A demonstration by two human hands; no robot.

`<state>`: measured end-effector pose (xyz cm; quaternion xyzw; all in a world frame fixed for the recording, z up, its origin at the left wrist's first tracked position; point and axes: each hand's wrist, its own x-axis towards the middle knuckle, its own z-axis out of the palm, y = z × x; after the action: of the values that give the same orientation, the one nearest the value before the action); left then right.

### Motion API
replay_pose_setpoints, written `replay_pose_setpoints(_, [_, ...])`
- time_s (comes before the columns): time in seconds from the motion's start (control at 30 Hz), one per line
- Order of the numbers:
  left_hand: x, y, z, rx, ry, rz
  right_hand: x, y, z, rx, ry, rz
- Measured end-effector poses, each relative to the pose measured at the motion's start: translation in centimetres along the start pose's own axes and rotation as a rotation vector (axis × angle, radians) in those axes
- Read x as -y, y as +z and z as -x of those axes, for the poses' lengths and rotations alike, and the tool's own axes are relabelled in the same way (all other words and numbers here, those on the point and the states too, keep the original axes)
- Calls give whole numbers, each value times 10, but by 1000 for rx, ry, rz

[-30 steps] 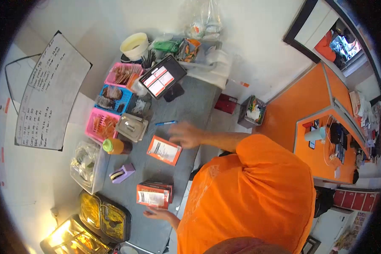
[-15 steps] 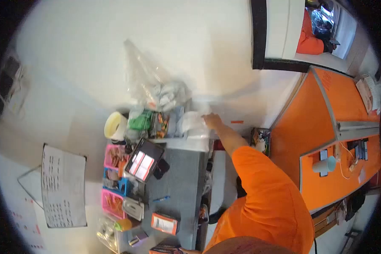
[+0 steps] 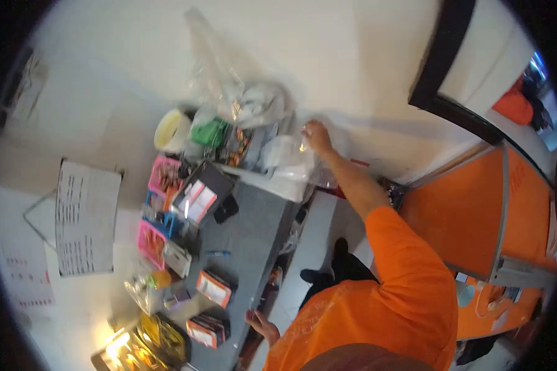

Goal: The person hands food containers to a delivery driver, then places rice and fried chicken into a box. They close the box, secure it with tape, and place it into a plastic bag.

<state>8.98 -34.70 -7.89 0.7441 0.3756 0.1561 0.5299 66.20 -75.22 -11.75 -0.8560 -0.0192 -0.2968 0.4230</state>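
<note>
My right hand point(image 3: 316, 136) has its fingers closed on the edge of a clear plastic bag point(image 3: 291, 157), which lies at the end of the grey table point(image 3: 241, 229). Near the table's edge, my left hand point(image 3: 263, 326) is held with its fingers apart and nothing in them. Beside it on the table is a stack of orange-and-white boxes point(image 3: 207, 330). Another such box point(image 3: 215, 288) lies close by, with a blue pen point(image 3: 218, 253) a little farther along.
A black box with papers point(image 3: 198, 201) rests by pink baskets point(image 3: 151, 242) and a cream tub point(image 3: 172, 131). A large plastic bag point(image 3: 260, 105) is against the wall. Orange partitions point(image 3: 452, 210) stand on the right. Part of another person point(image 3: 515, 106) shows beyond an opening.
The view has shifted and tilted, showing more of the table and its boxes. My left hand, mostly out of view before, now shows off the boxes. My right hand remains at the clear bag.
</note>
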Motion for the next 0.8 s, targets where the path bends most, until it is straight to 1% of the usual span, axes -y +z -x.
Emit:
replay_pose_setpoints(0.03, [-37, 12, 15, 22, 60, 2, 28, -21, -16, 180, 126, -40])
replay_pose_setpoints(0.07, [-12, 6, 10, -8, 24, 11, 28, -18, -24, 152, 52, -104])
replay_pose_setpoints(0.13, [-24, 6, 23, -6, -68, 48, 44, -21, -40, 75, 8, -69])
replay_pose_setpoints(0.23, [-18, -3, 34, -31, -65, 76, 78, -29, -58, -351, 172, -277])
replay_pose_setpoints(0.27, [-16, -5, 37, -29, -66, 71, 91, -41, -61, -405, 194, -417])
replay_pose_setpoints(0.33, [-20, -7, 37, -16, -63, 57, 150, -96, -60, -517, 239, -693])
replay_pose_setpoints(0.43, [-6, 0, 6, 283, 105, 129, 219, -174, -9, -373, 285, -622])
replay_pose_setpoints(0.47, [-29, 12, 1, 352, 112, 147, 224, -183, 21, -285, 226, -661])
replay_pose_setpoints(0.5, [-66, 27, 0, 437, 121, 162, 231, -195, 56, -207, 170, -687])
replay_pose_setpoints(0.57, [-123, 51, 1, 650, 189, 261, 306, -239, 138, 39, 298, -825])
replay_pose_setpoints(0.6, [-140, 65, 0, 767, 254, 350, 310, -257, 177, 484, 305, -703])
replay_pose_setpoints(0.67, [-157, 92, 13, 1013, 342, 549, 363, -303, 241, 692, 12, -694])
replay_pose_setpoints(0.7, [-155, 97, 15, 1370, 291, 566, 376, -316, 273, 858, 212, -790])
replay_pose_setpoints(0.73, [-143, 104, 26, 1369, 206, 253, 384, -334, 299, 1014, 410, -904])
replay_pose_setpoints(0.8, [-142, 99, 63, 1651, 5, -1, 399, -383, 340, 790, 377, -871])
